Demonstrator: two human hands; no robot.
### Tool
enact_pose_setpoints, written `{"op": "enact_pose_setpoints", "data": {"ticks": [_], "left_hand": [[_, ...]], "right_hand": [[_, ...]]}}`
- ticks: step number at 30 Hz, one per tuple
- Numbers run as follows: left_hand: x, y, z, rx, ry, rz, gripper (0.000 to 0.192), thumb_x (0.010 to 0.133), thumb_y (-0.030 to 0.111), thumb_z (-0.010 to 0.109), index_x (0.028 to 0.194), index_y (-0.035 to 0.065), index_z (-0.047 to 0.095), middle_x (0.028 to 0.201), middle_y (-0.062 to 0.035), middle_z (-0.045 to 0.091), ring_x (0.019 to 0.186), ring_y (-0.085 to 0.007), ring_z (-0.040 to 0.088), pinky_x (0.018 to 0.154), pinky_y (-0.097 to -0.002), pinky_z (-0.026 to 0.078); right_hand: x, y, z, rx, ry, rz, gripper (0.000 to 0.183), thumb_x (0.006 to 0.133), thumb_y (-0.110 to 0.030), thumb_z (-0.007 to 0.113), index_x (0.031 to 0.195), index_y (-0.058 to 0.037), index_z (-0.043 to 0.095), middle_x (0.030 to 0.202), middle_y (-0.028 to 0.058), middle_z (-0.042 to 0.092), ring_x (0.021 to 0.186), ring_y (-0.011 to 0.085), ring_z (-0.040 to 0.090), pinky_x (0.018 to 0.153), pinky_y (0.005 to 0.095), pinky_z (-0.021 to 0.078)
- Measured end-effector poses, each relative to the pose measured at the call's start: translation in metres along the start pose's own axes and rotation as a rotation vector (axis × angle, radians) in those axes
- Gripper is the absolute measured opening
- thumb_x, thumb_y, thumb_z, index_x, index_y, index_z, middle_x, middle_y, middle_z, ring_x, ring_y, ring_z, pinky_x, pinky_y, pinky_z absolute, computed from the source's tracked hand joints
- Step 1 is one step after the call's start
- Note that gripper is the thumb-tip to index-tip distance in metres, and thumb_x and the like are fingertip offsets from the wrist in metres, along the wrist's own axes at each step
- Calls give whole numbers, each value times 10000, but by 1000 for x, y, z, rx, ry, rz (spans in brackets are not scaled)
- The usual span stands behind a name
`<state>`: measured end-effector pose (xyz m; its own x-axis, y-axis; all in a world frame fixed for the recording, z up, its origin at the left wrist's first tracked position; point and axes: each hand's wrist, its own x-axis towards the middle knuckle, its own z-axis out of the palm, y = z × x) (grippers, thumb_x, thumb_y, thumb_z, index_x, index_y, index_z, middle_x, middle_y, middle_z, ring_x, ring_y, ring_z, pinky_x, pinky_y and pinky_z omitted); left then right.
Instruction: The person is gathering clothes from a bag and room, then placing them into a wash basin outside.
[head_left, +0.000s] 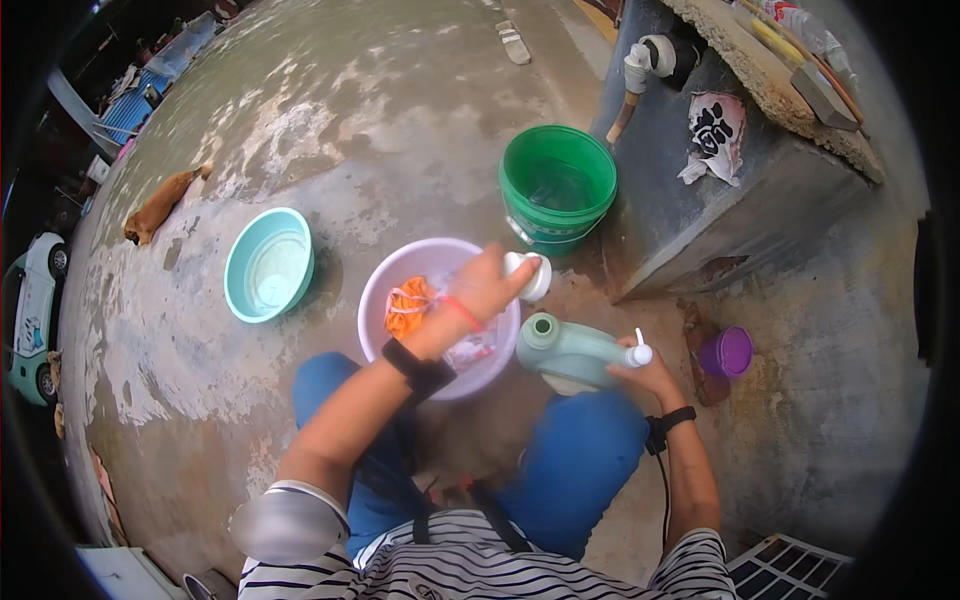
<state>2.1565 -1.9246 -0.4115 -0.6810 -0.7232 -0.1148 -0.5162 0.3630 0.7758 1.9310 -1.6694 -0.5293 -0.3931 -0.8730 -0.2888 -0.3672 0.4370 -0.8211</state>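
My left hand, slightly blurred, reaches over the pale lilac basin and grips a white plastic cap beyond its right rim. In the basin lie an orange cloth with pale straps and some whitish fabric, partly hidden under my forearm. To the right of the basin a pale green plastic jug leans over, its round mouth uncovered. My right hand is shut on the jug's far end. A white pump-like piece shows at those fingers; whether it is fixed to the jug I cannot tell.
A green bucket holding water stands ahead, against a concrete block with a pipe. A turquoise basin stands left; a purple pot is at right. Farther off are a brown dog, a sandal and a car.
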Motion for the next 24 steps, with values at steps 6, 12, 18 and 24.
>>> {"op": "enact_pose_setpoints", "data": {"ticks": [6,12,18,24], "left_hand": [[-5,-23,-80,-712,73,-144,490,864,468,456,979,-5,509,794,-109,580,537,-105,533,458,-205,430],[-18,-65,-94,-957,153,-289,483,872,458,446,1059,17,510,822,-102,590,571,-105,538,523,-202,443],[-22,-74,-103,-1036,195,-267,476,874,448,448,1075,20,509,846,-107,589,605,-104,544,554,-210,446],[-35,-75,-124,-1131,242,-234,477,868,455,450,1087,36,508,859,-103,588,609,-106,546,563,-218,446]], "right_hand": [[20,-58,-7,-135,-36,-90,467,631,-273,769,967,-23,562,818,56,599,753,139,554,700,289,456],[31,-138,3,-390,-157,-215,462,643,-302,731,996,-51,574,874,126,628,809,260,609,734,346,461],[54,-186,28,-733,-291,-249,461,651,-391,677,976,-76,588,827,164,630,798,336,595,708,399,458],[72,-207,50,-869,-350,-242,432,649,-386,664,940,-76,584,807,175,627,784,342,594,711,415,460]]}}
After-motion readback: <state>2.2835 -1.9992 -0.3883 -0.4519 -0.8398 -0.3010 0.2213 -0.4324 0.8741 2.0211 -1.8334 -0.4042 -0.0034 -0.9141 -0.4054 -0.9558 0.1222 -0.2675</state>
